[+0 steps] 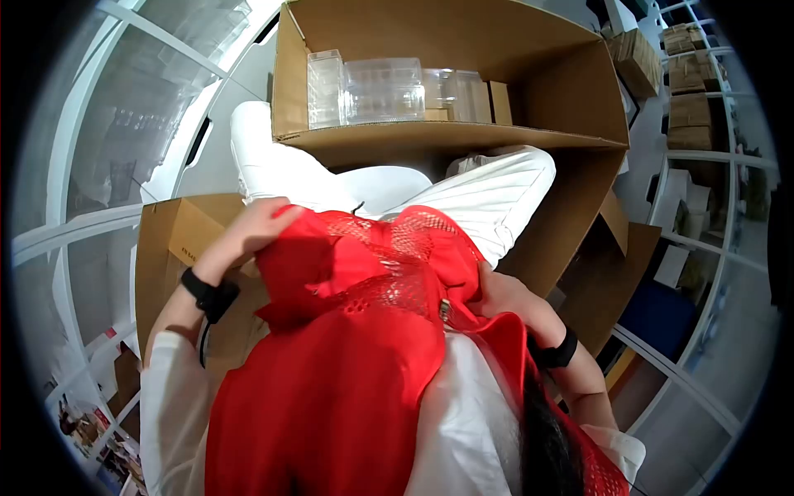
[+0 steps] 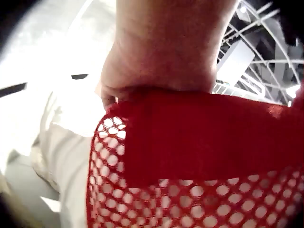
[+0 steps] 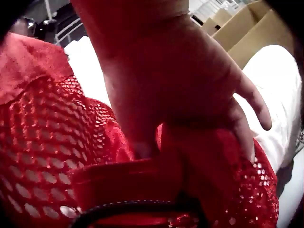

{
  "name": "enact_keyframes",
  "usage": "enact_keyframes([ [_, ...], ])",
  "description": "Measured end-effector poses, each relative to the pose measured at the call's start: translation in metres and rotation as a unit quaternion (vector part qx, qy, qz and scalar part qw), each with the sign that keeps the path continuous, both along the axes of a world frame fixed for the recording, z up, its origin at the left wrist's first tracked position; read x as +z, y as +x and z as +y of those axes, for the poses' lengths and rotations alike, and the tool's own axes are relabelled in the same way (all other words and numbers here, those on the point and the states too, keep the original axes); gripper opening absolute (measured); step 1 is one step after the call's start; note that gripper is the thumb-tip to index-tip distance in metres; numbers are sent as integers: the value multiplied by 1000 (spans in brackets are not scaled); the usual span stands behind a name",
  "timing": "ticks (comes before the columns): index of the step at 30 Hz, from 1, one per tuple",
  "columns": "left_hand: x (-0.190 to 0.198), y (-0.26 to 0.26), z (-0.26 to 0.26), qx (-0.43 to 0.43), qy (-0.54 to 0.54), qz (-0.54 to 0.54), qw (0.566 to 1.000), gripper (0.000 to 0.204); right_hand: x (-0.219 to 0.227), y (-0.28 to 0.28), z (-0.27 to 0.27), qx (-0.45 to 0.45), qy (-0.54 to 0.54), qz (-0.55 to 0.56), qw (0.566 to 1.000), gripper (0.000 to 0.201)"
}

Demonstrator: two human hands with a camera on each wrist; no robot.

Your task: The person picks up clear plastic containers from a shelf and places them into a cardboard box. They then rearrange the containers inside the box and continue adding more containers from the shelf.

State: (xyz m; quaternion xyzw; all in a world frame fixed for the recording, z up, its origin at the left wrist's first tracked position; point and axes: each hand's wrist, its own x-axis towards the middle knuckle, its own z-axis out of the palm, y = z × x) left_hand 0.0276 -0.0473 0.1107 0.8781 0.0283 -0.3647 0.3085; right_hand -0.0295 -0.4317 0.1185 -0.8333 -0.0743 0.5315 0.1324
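Dark hair [image 1: 550, 446]: hung at the lower right of the head view, over the red garment [image 1: 331, 388]
Red garment: spread over the torso and raised in folds above the lap, between the two hands, with solid cloth and open mesh panels
White sleeves [image 1: 174, 397]: pushed back on both forearms
Black wrist bands [image 1: 211, 296]: worn one on each wrist
Left hand [image 1: 263, 225]: clamped on the red garment at its upper left edge; the fingertips are partly hidden by cloth
Right hand [image 1: 506, 296]: clamped on the red garment at its right side, with cloth caught between thumb and fingers; one finger is held away from the cloth in the right wrist view
Metallic piece [image 1: 445, 311]: seen on the red garment, just beside the right hand
White trousers [image 1: 496, 194]: seen beyond the red garment, with the knees bent and spread apart
Left box [image 1: 157, 248]: placed beside the left forearm
Large cardboard box [image 1: 571, 95]: set open beyond the knees
Clear plastic containers [image 1: 385, 91]: stood inside it, toward its left
Brown packages [image 1: 689, 120]: stacked on the shelving [image 1: 703, 155] at the far right
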Motion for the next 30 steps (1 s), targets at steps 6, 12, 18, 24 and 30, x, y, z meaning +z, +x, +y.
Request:
enact_keyframes([
  [6, -16, -40, 39, -225, 103, -299, 922, 18, 22, 33, 18, 221, -31, -119, 967, 73],
  [12, 48, 51, 21, -27, 111, -310, 944, 17, 19, 125, 20, 157, 128, -104, 974, 55],
  [18, 0, 230, -25, 32, -89, -343, 934, 21, -36, 260, 64, -64, 250, -38, 965, 54],
  [24, -157, 332, -29, 292, -191, -72, 934, 44, -131, 373, 120, -243, 318, 65, 914, 58],
  [30, -301, 310, -1, 262, 113, -142, 948, 76, -283, 424, 183, -191, 181, 135, 955, 63],
])
